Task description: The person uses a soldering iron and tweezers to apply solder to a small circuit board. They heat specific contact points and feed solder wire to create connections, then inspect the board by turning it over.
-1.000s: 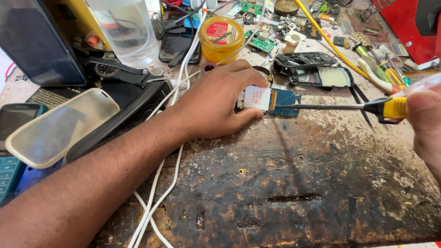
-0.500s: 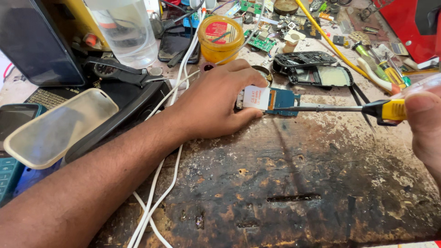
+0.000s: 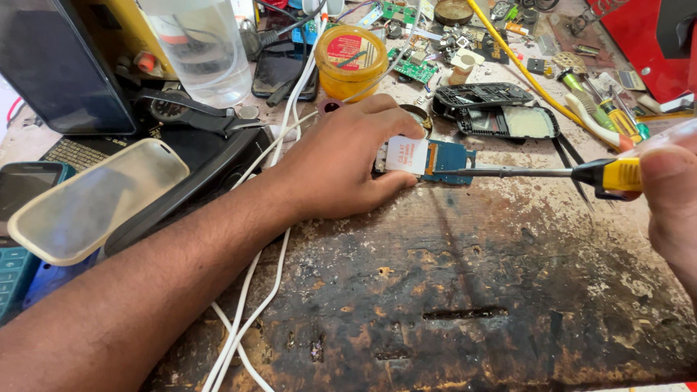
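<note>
1. While the left hand [image 3: 341, 163] is pressing down on the worn, scorched workbench [image 3: 472, 290], its fingers are clasping the left end of a small blue circuit board [image 3: 446, 158], pinning it flat near the middle of the bench.
2. A white rectangular part [image 3: 406, 154] is sitting on the board just beside the fingertips.
3. The right hand [image 3: 671, 192] is coming in from the right edge, closed tightly around the yellow and black handle of a screwdriver [image 3: 581, 173].
4. The screwdriver's thin metal shaft is lying nearly level, and its tip is touching the blue board at its lower right part.
5. Two white cables [image 3: 272, 268] are running under the left forearm, from the bottom edge up towards the back of the bench.
6. A yellow tub with a red-labelled lid [image 3: 351, 62] is standing just behind the left hand.
7. A black phone housing [image 3: 501, 109], opened into frames, is lying behind the board, slightly to the right.
8. Spare screwdrivers with green and yellow handles [image 3: 606, 109] are resting at the far right, near a red case [image 3: 653, 43].
9. A clear phone cover [image 3: 94, 199] is leaning over dark devices at the left, and a clear plastic bottle [image 3: 203, 47] is standing behind them.
</note>
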